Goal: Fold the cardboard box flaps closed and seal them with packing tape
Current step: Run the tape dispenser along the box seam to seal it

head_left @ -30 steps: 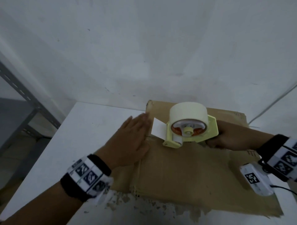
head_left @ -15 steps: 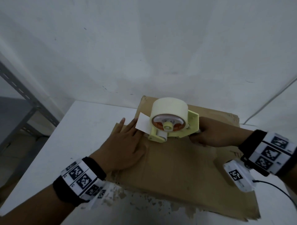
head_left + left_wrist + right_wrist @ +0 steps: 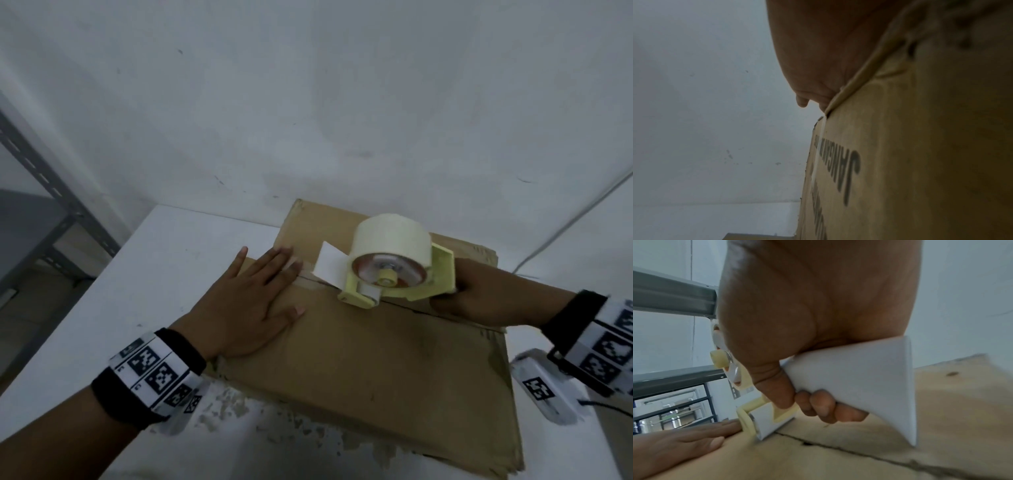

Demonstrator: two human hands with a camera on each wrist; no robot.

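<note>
- I see the cardboard box (image 3: pixel 376 342) lying on the white table (image 3: pixel 154 274), its brown flaps folded shut, with the centre seam (image 3: pixel 404 305) running from about 10 o'clock to 4 o'clock across the top.
- My left hand (image 3: pixel 246 308) lies flat on the near flap at roughly 9 o'clock of the box top, fingers straight and spread, grasping nothing; the fingertips reach the seam's left end.
- From the left wrist view, the palm (image 3: pixel 828 56) presses on the box's upper edge, and dark printed lettering (image 3: pixel 849 175) runs down the box side.
- My right hand (image 3: pixel 479 294) is clenched around the handle of the pale yellow tape dispenser (image 3: pixel 397 277), which sits on the seam at about 3 o'clock from the left hand.
- The cream tape roll (image 3: pixel 392 240) sits on top of the dispenser, and a loose white tab of tape (image 3: pixel 329 265) sticks out at 9 o'clock toward the left fingertips.
- In the right wrist view, the dispenser's roller (image 3: pixel 764 426) touches the cardboard right at the seam, just beside my left fingers (image 3: pixel 715 430).
- A grey metal shelf (image 3: pixel 34 219) stands at 9 o'clock, well apart from the table.
</note>
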